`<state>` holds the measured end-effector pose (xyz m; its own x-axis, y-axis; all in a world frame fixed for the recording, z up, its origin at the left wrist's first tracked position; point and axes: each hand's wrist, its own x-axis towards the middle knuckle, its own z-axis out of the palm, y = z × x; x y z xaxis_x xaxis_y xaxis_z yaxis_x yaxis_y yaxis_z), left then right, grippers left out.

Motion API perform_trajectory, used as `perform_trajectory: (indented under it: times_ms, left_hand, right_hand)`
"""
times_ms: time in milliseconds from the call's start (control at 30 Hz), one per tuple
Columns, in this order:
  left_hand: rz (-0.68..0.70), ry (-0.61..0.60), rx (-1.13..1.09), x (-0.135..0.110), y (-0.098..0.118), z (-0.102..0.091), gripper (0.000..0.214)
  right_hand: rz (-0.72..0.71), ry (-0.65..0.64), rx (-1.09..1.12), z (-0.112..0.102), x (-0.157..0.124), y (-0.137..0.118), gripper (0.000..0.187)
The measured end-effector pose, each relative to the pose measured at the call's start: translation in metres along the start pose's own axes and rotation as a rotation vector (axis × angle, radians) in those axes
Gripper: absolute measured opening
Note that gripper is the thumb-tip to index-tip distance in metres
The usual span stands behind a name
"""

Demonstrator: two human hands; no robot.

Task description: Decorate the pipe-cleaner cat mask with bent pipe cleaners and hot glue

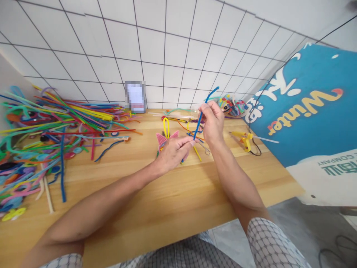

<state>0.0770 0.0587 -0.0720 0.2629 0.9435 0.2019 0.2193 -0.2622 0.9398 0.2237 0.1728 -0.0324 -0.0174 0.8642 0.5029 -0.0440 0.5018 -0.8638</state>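
A blue pipe cleaner [199, 119] runs slanting between both my hands above the wooden table [178, 193]. My left hand [174, 152] pinches its lower end with fingers closed. My right hand [213, 121] pinches it higher up, and its curved tip rises above that hand. Just behind my left hand lies a pink fuzzy shape [163, 138] with a yellow loop [166, 127] beside it.
A large heap of coloured pipe cleaners [55, 123] covers the table's left side. A yellow glue gun [244, 138] with a black cord lies at the right. Small finished craft pieces [231, 105] sit at the back. A blue printed box [309, 111] stands at the right edge.
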Motion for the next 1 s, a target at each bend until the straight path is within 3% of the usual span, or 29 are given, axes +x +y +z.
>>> perform_trajectory:
  times_ms: [200, 467, 633, 900, 1000]
  left_hand:
    - [0.090, 0.015, 0.146, -0.002, 0.003, 0.007, 0.035]
    - [0.032, -0.032, 0.215, -0.002, -0.004, 0.008, 0.032]
    - [0.056, -0.034, 0.235, -0.003, -0.010, 0.011, 0.029]
    - [-0.004, 0.007, 0.195, 0.001, -0.013, 0.010, 0.037]
    - [-0.046, 0.032, 0.137, 0.003, -0.012, 0.008, 0.038]
  right_hand:
    - [0.094, -0.028, 0.105, -0.002, 0.007, 0.007, 0.056]
    - [0.097, 0.045, 0.205, -0.018, 0.020, 0.008, 0.049]
    - [0.028, 0.109, 0.014, -0.024, 0.021, 0.013, 0.052]
    - [-0.292, 0.008, -0.421, -0.051, 0.032, 0.017, 0.066]
    - [-0.310, 0.010, -0.421, -0.049, 0.031, 0.021, 0.069]
